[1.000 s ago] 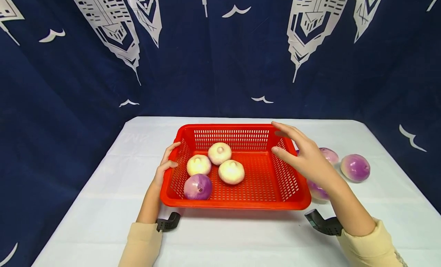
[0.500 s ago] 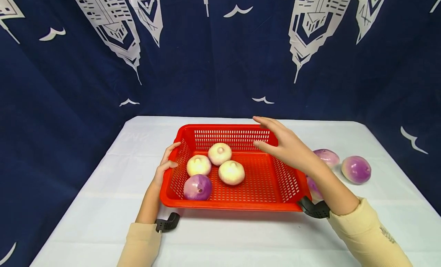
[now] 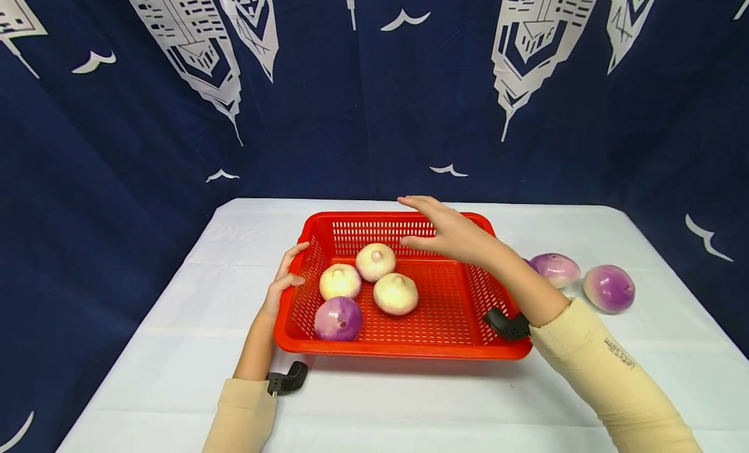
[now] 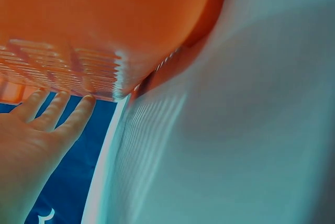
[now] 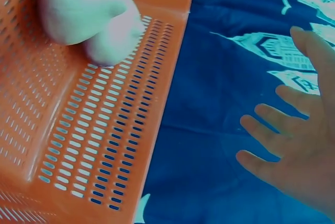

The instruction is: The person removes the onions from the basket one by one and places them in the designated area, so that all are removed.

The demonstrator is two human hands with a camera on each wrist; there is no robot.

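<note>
Hovering spread-fingered, right hand (image 3: 450, 233) sits just right of the frame-centre white onion (image 3: 375, 261); left hand (image 3: 285, 279) grips basket (image 3: 409, 348) rim

basket (image 4: 94, 20): blurred, cut off at frame edge | right hand (image 5: 301, 145): palm cropped | third purple onion: hidden behind forearm
</note>
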